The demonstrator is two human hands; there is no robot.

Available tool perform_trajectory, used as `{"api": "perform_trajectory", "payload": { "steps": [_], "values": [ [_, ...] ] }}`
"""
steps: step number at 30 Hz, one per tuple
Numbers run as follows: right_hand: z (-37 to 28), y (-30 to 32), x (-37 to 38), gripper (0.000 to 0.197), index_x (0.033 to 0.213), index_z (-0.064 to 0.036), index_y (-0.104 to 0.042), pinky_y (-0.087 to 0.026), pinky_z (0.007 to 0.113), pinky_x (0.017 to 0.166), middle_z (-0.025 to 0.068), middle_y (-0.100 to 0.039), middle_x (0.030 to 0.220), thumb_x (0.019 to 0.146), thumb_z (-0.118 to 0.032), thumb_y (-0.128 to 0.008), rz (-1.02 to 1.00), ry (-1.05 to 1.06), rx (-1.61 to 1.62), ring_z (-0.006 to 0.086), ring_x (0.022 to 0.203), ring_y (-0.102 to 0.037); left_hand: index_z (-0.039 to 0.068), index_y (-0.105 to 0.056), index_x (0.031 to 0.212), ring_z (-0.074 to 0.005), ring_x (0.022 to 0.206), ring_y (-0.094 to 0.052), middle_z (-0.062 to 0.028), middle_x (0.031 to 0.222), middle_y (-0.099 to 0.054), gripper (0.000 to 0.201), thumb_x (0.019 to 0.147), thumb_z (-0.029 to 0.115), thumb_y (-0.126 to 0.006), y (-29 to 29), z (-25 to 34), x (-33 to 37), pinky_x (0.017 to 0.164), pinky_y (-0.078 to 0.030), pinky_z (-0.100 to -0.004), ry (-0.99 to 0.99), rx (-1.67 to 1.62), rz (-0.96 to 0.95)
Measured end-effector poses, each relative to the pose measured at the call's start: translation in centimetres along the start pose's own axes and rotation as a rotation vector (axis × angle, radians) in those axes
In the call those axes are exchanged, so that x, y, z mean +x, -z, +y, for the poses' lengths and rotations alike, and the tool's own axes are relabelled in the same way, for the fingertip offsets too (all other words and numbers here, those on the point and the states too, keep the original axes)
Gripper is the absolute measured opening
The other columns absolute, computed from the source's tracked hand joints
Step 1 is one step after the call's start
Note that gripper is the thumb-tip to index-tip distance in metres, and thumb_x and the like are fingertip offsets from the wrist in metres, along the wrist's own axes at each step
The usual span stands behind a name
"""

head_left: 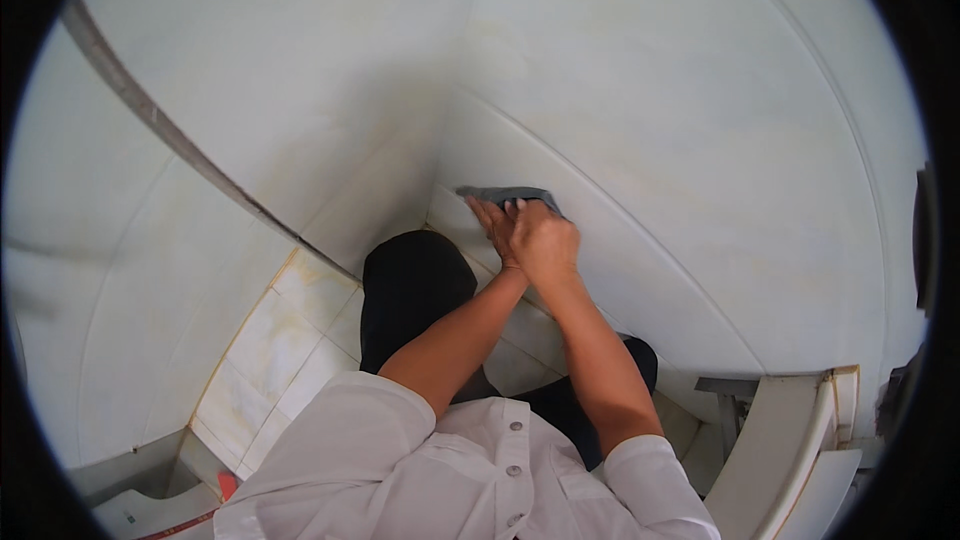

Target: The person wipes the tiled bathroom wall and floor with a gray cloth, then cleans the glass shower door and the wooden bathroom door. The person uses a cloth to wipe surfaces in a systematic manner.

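Note:
A grey, flat piece that looks like a folded cloth point(522, 193) lies against the pale tiled wall point(640, 130), just right of the corner near the floor. My right hand point(546, 240) is closed on its near side, knuckles up. Close beside it and partly overlapped, my left hand point(493, 224) also grips the cloth, its fingers pointing toward the corner. The fingertips of both hands are partly hidden.
Pale floor tiles point(300, 305) lie below my bent, dark-trousered knees point(415, 285). A dark strip point(180, 140) runs along the left wall. A white ledge point(790, 450) stands at lower right, and a pale object with a red part point(227, 485) is at lower left.

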State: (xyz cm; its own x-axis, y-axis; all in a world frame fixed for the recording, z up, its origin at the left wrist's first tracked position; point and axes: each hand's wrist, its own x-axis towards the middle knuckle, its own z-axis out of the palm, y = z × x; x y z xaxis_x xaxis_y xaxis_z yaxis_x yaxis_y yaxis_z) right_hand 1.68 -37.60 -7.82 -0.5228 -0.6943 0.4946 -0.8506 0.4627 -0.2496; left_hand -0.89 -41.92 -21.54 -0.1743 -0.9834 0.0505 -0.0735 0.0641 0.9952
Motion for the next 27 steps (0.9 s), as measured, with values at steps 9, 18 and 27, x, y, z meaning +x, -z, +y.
{"api": "perform_trajectory", "payload": {
  "steps": [9,18,27],
  "values": [
    [1.0,-2.6,-2.3,0.027,0.079,-0.0045,-0.071,-0.055,0.049,0.057,0.0218,-0.069,0.072,0.096,-0.024,-0.065,0.001,-0.136,0.089,0.0418,0.062,-0.067,-0.013,-0.002,0.158,-0.0373,0.157,-0.004,-0.0295,0.168,-0.001,0.079,0.109,0.037,-0.039,0.5,-3.0,-0.6,0.128,-0.006,-0.0426,0.083,-0.18,-0.073],
    [3.5,1.3,-6.0,0.03,0.077,-0.0018,-0.073,-0.055,0.048,0.059,0.0236,-0.068,0.07,0.094,-0.025,-0.066,0.025,-0.393,0.103,0.0427,0.063,-0.067,-0.017,-0.001,0.155,-0.0473,0.156,0.0,-0.0381,0.164,0.003,0.086,0.107,0.04,-0.041,1.6,-0.3,-6.4,0.129,-0.007,-0.047,0.11,-0.001,-0.349],
    [0.0,6.8,0.1,0.02,0.082,-0.0007,-0.07,-0.052,0.039,0.057,0.022,-0.066,0.072,0.096,-0.014,-0.064,0.452,-0.168,0.481,0.0392,0.061,-0.064,-0.004,-0.004,0.162,-0.0462,0.157,-0.001,-0.0312,0.168,0.001,0.085,0.103,0.039,-0.047,3.6,12.6,1.0,0.126,-0.006,-0.0545,-0.624,0.062,-0.041]
  ]
}}
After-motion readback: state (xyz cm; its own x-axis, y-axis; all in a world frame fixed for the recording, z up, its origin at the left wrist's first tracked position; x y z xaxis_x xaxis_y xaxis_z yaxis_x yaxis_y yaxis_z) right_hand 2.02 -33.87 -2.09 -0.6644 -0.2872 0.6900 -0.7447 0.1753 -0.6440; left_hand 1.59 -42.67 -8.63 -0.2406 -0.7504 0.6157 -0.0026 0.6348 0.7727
